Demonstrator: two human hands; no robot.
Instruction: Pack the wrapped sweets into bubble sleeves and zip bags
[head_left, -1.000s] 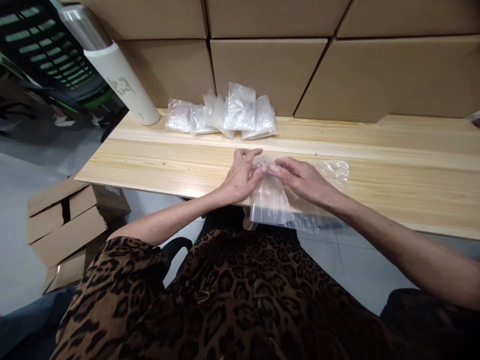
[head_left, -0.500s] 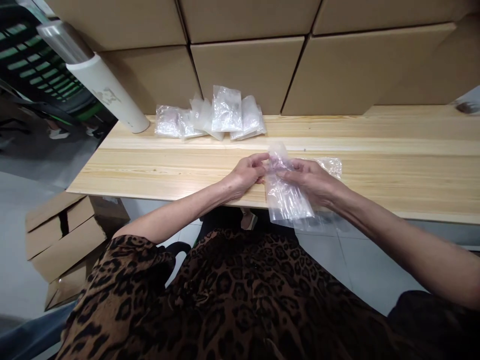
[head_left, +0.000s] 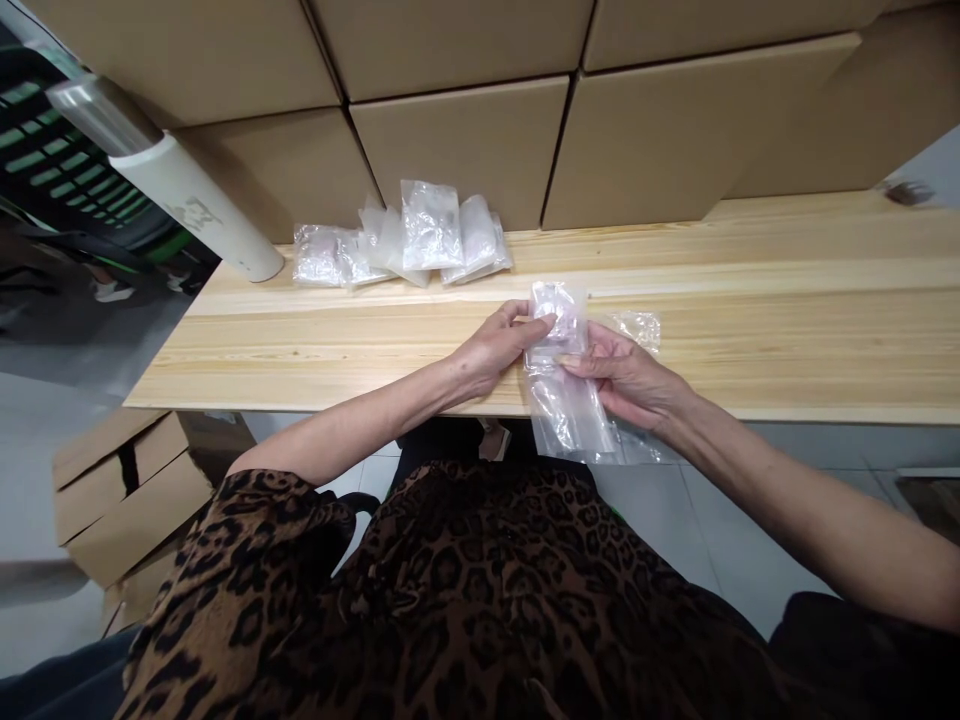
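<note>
Both hands pinch a plastic bag overhanging the table's near edge, room rightward.

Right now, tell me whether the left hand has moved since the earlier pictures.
Yes. Against the row of plastic packets, the left hand has shifted right: its thumb, short of the row's right end a second ago, now reaches past it.

Table bearing clear plastic, packets, bottle, boxes
</note>
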